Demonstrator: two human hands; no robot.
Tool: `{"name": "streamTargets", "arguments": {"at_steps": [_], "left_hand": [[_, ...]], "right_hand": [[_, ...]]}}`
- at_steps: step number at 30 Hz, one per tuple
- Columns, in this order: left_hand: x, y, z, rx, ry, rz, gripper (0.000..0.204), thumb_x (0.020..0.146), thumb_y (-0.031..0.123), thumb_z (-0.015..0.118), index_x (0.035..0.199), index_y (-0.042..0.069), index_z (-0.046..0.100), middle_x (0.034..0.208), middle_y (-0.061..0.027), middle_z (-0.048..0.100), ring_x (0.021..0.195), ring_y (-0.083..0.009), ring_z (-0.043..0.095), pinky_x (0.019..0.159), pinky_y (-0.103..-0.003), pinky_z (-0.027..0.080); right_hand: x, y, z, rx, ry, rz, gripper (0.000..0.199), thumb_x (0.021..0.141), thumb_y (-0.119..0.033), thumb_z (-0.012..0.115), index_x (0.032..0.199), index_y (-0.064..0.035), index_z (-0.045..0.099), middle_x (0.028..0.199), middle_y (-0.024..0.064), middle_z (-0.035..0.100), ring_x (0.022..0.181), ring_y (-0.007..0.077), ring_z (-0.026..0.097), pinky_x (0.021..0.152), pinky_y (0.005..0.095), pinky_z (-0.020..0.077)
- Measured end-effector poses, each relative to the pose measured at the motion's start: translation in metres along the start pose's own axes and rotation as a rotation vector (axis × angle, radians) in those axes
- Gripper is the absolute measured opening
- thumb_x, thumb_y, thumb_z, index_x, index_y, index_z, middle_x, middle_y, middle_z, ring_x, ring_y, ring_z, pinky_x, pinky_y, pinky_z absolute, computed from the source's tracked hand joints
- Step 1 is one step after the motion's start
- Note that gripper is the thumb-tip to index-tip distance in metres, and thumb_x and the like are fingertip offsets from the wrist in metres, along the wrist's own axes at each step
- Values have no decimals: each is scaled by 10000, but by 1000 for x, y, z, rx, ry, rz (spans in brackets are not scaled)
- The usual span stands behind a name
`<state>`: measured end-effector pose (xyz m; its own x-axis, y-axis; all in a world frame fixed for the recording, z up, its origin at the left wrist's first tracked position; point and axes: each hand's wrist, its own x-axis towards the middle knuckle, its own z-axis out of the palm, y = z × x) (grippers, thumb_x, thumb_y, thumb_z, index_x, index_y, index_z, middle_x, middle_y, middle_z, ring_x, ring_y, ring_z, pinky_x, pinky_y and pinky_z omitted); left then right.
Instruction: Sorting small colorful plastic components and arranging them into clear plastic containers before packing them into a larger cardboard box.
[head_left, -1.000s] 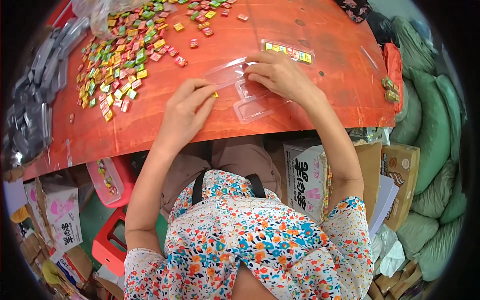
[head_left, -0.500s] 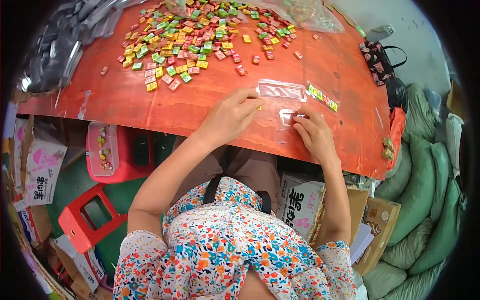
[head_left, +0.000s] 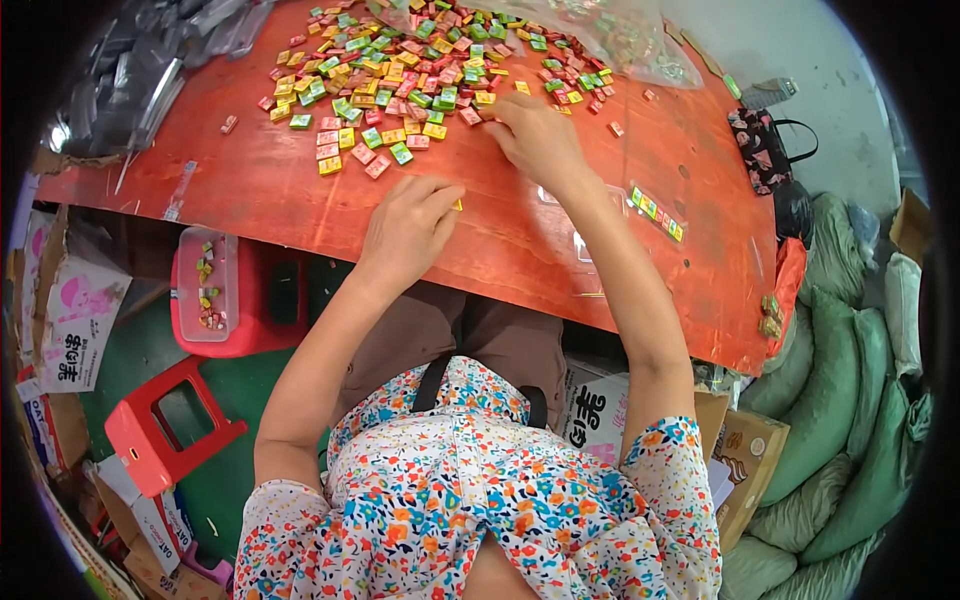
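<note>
The left hand (head_left: 415,232) rests curled on the red table (head_left: 300,195), a yellow candy (head_left: 458,205) at its fingertips. The right hand (head_left: 537,137) reaches into the candy pile's (head_left: 400,70) edge. A filled strip (head_left: 657,211) lies beside the right forearm.

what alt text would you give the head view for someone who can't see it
Seen from above, a person at a red table reaches the right hand into a spread of small colourful wrapped candies, while the left hand rests curled on the table pinching a yellow piece.
</note>
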<state>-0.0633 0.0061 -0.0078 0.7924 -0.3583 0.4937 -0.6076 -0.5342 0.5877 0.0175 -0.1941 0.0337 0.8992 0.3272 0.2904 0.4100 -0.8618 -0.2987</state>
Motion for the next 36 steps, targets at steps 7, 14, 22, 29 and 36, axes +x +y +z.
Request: {"name": "streamTargets", "arguments": {"at_steps": [7, 14, 22, 29, 36], "left_hand": [[-2, -6, 5, -108, 29, 3, 242, 793, 60, 667, 1033, 38, 672, 985, -98, 640, 921, -294, 591, 822, -402, 495], [-4, -7, 4, -108, 29, -8, 239, 803, 72, 671, 1039, 37, 673, 986, -97, 636, 928, -291, 591, 829, -397, 488], [-4, -4, 4, -109, 50, -17, 242, 813, 62, 661, 1053, 26, 663, 982, -106, 629, 940, -297, 599, 825, -407, 494], [-10, -7, -18, -68, 38, -100, 227, 815, 43, 653, 1039, 9, 658, 994, -121, 630, 935, -303, 613, 809, -393, 507], [-2, -3, -18, -222, -6, -163, 246, 813, 44, 654, 1058, 15, 657, 971, -125, 639, 931, -303, 613, 805, -391, 505]], "right_hand": [[17, 15, 21, -45, 47, -254, 203, 830, -156, 670, 1009, -63, 695, 977, 99, 656, 933, 291, 621, 786, 402, 517], [15, 20, -8, 29, -37, -56, 213, 852, -215, 644, 1018, -90, 689, 1003, 99, 665, 952, 298, 632, 803, 419, 508], [-37, 1, -9, -237, -8, -119, 214, 828, -236, 666, 945, -57, 668, 880, 131, 665, 854, 318, 638, 742, 426, 508], [-50, -35, -7, -1, -139, -148, 211, 840, -232, 663, 960, -59, 674, 865, 129, 661, 862, 322, 636, 750, 429, 510], [12, 3, 7, -64, 39, -162, 217, 859, -203, 645, 1020, -63, 685, 944, 114, 641, 921, 310, 621, 799, 418, 503]]}}
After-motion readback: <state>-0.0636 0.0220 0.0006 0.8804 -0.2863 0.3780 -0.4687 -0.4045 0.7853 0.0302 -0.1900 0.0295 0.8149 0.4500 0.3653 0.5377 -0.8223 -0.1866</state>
